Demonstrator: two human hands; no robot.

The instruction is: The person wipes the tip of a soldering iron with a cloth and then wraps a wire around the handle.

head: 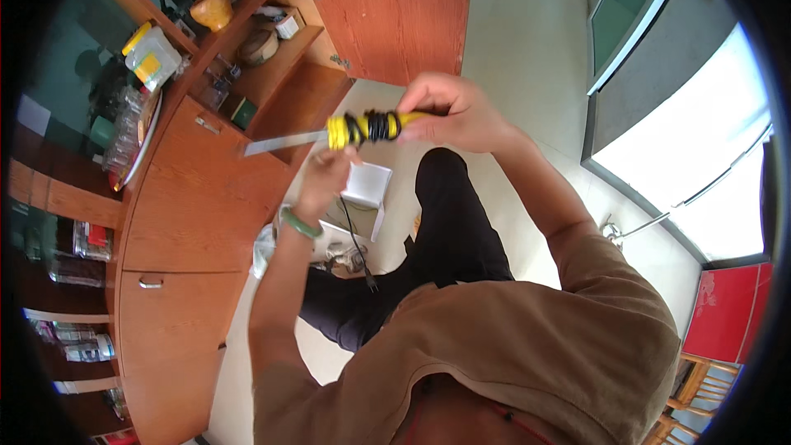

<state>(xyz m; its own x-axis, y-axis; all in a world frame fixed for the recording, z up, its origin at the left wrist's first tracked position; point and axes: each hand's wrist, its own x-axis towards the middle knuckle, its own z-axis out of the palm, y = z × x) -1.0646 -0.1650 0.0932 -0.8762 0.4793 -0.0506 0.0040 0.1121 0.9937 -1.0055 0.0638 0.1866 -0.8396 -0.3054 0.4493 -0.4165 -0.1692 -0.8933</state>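
My right hand (451,114) grips the rear end of a yellow-handled corded tool (335,132), which looks like an electric soldering iron. Its long metal shaft (284,143) points left toward the cabinet. Several turns of black power cord (384,125) are wound around the handle. Just below the handle, my left hand (324,179) is blurred, its fingers curled around the cord. The loose cord hangs beneath that hand and ends in a plug (371,282) over my lap. A green bangle (301,223) circles my left wrist.
On the left stands a curved wooden cabinet (185,198), its door (395,18) swung out ahead. A jar with a yellow lid (151,57) and a wooden mortar (212,9) stand on its ledge. On the floor is an open white box (368,184) beside coiled cables (346,256).
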